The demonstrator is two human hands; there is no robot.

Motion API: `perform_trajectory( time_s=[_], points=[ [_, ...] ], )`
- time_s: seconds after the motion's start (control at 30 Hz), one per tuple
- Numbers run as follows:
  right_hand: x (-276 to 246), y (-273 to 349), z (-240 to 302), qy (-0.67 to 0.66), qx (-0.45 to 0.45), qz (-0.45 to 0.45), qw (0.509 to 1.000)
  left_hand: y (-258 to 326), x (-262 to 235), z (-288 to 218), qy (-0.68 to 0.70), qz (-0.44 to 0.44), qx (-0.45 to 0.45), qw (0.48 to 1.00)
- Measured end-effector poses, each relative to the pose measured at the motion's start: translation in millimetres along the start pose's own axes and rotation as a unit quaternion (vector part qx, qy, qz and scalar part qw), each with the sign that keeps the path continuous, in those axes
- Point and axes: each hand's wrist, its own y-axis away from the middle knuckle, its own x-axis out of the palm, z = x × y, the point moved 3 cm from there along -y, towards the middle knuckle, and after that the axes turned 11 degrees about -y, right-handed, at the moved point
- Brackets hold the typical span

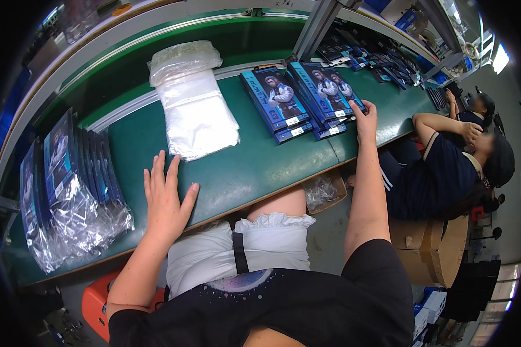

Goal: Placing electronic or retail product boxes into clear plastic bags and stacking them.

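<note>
My left hand (167, 194) hovers over or rests on the green tabletop, fingers spread and nothing in it. Just beyond its fingertips lies a stack of clear plastic bags (200, 118), rolled or bunched at the far end. At the right, my right hand (366, 122) pinches the near right corner of a flat blue-and-black printed box (325, 92), the top one of a stack. Beside that stack, to its left, is another stack of the same boxes (276, 99). How far my right fingers reach under the corner is hidden.
Several boxes in clear bags (69, 191) stand at the table's left end. More flat dark boxes (382, 61) lie at the far right, past a metal post (318, 29). A seated person (440, 168) is to my right, near a cardboard carton (431, 246). An orange seat (98, 301) is at lower left.
</note>
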Motion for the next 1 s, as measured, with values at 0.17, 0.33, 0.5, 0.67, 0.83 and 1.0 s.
perform_trajectory(
  time_s=[0.17,0.33,0.5,0.67,0.83,1.0],
  points=[
    [14.2,20.8,46.0,0.095,-0.064,-0.105,0.988,-7.1,-3.3,5.4,0.043,-0.089,0.004,0.995],
    [76.6,50.9,125.0,0.198,-0.143,0.05,0.968,-34.4,6.0,0.7,0.013,-0.108,0.116,0.987],
    [111.1,67.0,129.9,0.391,-0.06,0.163,0.904,-60.1,-0.6,2.0,-0.005,-0.093,0.14,0.986],
    [106.2,110.4,157.4,0.068,-0.124,0.098,0.985,-66.1,-1.9,4.5,0.06,-0.095,0.139,0.984],
    [102.2,165.1,184.7,-0.428,0.124,0.278,0.851,-62.4,-18.2,8.8,0.024,-0.134,0.171,0.976],
    [118.0,200.2,149.3,-0.633,0.315,0.414,0.574,-72.2,-15.4,18.4,0.028,-0.074,0.159,0.984]
  ],
)
